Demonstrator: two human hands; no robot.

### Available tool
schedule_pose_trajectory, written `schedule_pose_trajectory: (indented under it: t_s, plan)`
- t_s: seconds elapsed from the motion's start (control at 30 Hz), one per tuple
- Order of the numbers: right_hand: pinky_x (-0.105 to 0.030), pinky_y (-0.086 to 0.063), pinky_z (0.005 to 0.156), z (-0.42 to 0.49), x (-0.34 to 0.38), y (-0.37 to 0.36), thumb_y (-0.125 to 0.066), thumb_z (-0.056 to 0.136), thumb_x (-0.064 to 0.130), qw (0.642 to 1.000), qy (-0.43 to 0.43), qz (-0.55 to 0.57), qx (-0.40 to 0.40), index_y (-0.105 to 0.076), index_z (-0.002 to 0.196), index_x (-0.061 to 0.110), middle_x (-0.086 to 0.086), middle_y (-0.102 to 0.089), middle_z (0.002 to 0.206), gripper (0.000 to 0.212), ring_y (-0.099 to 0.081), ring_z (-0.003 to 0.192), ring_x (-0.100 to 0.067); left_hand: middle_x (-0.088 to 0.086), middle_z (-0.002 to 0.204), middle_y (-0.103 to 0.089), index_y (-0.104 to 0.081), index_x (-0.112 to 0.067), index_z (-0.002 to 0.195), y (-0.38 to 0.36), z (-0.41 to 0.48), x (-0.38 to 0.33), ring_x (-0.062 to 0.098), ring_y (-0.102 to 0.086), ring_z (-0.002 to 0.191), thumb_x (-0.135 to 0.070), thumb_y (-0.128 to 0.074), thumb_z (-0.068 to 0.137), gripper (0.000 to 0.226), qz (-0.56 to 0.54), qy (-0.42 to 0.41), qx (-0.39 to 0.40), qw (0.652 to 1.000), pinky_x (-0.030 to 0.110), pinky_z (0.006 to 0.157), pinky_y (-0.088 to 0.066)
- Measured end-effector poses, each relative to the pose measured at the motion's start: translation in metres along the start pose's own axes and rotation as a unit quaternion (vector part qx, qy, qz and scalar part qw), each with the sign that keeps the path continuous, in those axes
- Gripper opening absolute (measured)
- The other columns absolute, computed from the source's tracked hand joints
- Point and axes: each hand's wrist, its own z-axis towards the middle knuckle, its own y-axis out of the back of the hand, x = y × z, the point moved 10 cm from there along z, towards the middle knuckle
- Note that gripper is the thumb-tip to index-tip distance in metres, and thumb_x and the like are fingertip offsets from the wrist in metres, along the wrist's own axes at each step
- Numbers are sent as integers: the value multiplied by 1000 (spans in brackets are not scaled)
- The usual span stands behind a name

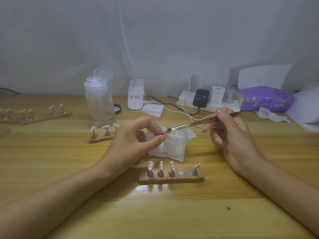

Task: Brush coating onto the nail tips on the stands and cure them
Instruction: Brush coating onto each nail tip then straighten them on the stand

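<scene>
The nail tip (167,130), pinched in my left hand (136,135) just above the jar (175,142) behind the near stand (170,178), touches the brush (189,124) that my right hand (231,133) grips, so I would stroke lightly from base to edge, steadying both wrists on the table (69,169).

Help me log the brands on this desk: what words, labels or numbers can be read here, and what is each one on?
"PISEN": on the white charger plugged into the power strip.
Sticker on the white lamp base: red and black print, too blurred to read.
Purple tissue pack: printed wrapper, too blurred to read.
No other text is legible.
</scene>
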Motion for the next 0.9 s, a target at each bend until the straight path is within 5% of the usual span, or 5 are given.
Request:
schedule_pose_trajectory:
  t_s: [0.9]
  plan:
    - [-17, -25, 37, 0, -1, 2, -45, 103, 23, 1000, -2, 6, -10, -53, 79, 14, -8, -69, 64, 27, -34, 35, -9, -23, 63, -63, -67, -16, 79, -3, 1, 1, 0, -44, 43, -20, -76, 84, 11, -19, 10, 9, 1000, 7, 46, -33]
